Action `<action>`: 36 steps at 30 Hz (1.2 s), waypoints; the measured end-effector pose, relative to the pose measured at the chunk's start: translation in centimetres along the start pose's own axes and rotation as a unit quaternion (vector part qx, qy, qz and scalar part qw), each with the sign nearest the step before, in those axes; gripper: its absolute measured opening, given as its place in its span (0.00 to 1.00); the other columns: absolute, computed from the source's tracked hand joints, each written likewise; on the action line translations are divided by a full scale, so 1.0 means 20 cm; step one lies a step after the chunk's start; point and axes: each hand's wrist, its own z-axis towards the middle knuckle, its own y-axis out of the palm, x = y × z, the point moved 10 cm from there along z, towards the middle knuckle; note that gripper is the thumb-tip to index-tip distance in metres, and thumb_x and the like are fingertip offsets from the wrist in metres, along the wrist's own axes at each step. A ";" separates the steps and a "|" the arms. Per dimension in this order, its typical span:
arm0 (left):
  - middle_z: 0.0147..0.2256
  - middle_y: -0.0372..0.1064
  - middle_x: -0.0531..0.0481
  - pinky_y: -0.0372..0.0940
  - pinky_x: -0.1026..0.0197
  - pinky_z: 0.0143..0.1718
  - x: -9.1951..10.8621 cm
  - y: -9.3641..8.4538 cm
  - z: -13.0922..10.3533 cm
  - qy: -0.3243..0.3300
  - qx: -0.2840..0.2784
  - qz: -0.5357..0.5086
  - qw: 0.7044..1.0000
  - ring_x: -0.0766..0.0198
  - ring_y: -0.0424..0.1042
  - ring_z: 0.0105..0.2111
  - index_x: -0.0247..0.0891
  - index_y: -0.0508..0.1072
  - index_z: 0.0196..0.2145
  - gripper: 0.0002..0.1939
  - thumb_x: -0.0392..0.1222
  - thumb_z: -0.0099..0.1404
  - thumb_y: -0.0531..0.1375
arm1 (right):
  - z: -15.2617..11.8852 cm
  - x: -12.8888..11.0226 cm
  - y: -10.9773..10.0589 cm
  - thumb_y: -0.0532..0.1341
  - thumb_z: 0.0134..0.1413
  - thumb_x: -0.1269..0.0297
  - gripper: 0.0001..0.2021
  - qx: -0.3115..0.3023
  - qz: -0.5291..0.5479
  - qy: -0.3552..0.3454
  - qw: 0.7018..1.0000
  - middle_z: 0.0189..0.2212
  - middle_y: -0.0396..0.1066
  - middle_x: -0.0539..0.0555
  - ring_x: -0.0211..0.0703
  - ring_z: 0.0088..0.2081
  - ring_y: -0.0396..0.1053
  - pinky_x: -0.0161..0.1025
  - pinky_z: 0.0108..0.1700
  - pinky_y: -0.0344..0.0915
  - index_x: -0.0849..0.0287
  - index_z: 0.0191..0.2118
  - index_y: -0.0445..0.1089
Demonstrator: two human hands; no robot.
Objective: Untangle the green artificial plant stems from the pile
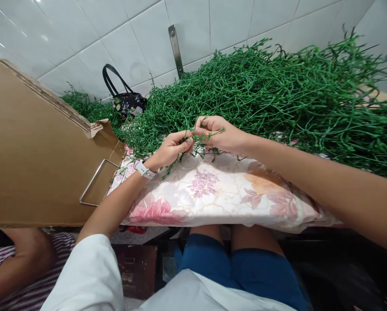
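My left hand (174, 149), with a white watch band (145, 169) at its wrist, is closed in a pinch on thin green stems (170, 169) that hang below its fingers. Fingertip to fingertip with it, my right hand (224, 134) pinches a green sprig (209, 134) with small branching tips. Both hands are just above the front edge of a large heap of tangled green stems (261, 90). A few loose stems lie under the fingers on the floral tablecloth (209, 194). Whether the stems are plastic or real, I cannot tell.
A large cardboard box (34, 151) stands at the left, with a bent metal wire handle (91, 183) beside it. A black floral handbag (131, 103) sits against the tiled wall (193, 26). Another person's arm (27, 259) shows at the lower left.
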 end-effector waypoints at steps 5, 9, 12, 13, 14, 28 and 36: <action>0.24 0.71 0.49 0.60 0.60 0.31 0.03 0.06 -0.02 -0.024 -0.085 -0.019 0.996 0.66 0.67 0.26 0.36 0.73 0.25 0.28 0.66 0.66 0.65 | -0.01 -0.05 0.11 0.69 0.53 0.31 0.32 -0.117 -0.036 -0.017 0.992 0.25 0.70 0.50 0.27 0.19 0.55 0.31 0.20 0.46 0.61 0.30 0.66; 0.23 0.71 0.48 0.63 0.58 0.33 0.06 0.10 -0.04 -0.031 -0.144 -0.037 0.988 0.64 0.69 0.26 0.36 0.70 0.21 0.31 0.68 0.63 0.66 | -0.04 -0.05 0.15 0.71 0.54 0.35 0.30 -0.165 -0.021 -0.009 0.986 0.21 0.63 0.46 0.26 0.18 0.50 0.31 0.20 0.45 0.60 0.30 0.65; 0.24 0.73 0.46 0.63 0.57 0.33 0.05 0.13 -0.06 -0.030 -0.193 -0.034 0.980 0.63 0.69 0.26 0.36 0.73 0.23 0.30 0.66 0.66 0.64 | -0.07 -0.05 0.18 0.68 0.59 0.37 0.28 -0.195 -0.001 0.007 0.981 0.20 0.58 0.43 0.26 0.19 0.49 0.30 0.20 0.47 0.60 0.30 0.64; 0.24 0.73 0.46 0.63 0.57 0.33 0.05 0.13 -0.07 -0.030 -0.204 -0.042 0.978 0.63 0.69 0.26 0.36 0.74 0.23 0.29 0.65 0.66 0.64 | -0.08 -0.05 0.19 0.67 0.60 0.37 0.28 -0.202 0.002 0.011 0.979 0.21 0.58 0.43 0.26 0.19 0.50 0.30 0.20 0.48 0.60 0.31 0.64; 0.24 0.73 0.46 0.63 0.57 0.32 0.05 0.14 -0.07 -0.031 -0.213 -0.052 0.975 0.63 0.69 0.26 0.36 0.73 0.23 0.28 0.65 0.66 0.64 | -0.09 -0.05 0.20 0.67 0.61 0.38 0.28 -0.209 0.002 0.015 0.978 0.21 0.58 0.43 0.26 0.19 0.50 0.29 0.20 0.49 0.60 0.31 0.64; 0.18 0.68 0.52 0.65 0.63 0.30 0.01 -0.01 0.00 -0.090 0.023 -0.216 0.972 0.66 0.71 0.22 0.35 0.70 0.21 0.23 0.54 0.55 0.73 | -0.01 -0.15 -0.51 0.61 0.70 0.71 0.07 0.282 0.012 0.007 0.959 0.23 0.65 0.45 0.34 0.22 0.57 0.35 0.26 0.55 0.55 0.40 0.62; 0.18 0.66 0.57 0.65 0.65 0.26 -0.03 -0.04 0.01 -0.112 0.069 -0.200 0.971 0.70 0.68 0.20 0.34 0.72 0.27 0.13 0.45 0.56 0.69 | -0.15 -0.30 -0.70 0.61 0.57 0.81 0.26 0.469 0.033 -0.067 0.880 0.30 0.69 0.45 0.38 0.26 0.59 0.40 0.28 0.55 0.51 0.58 0.63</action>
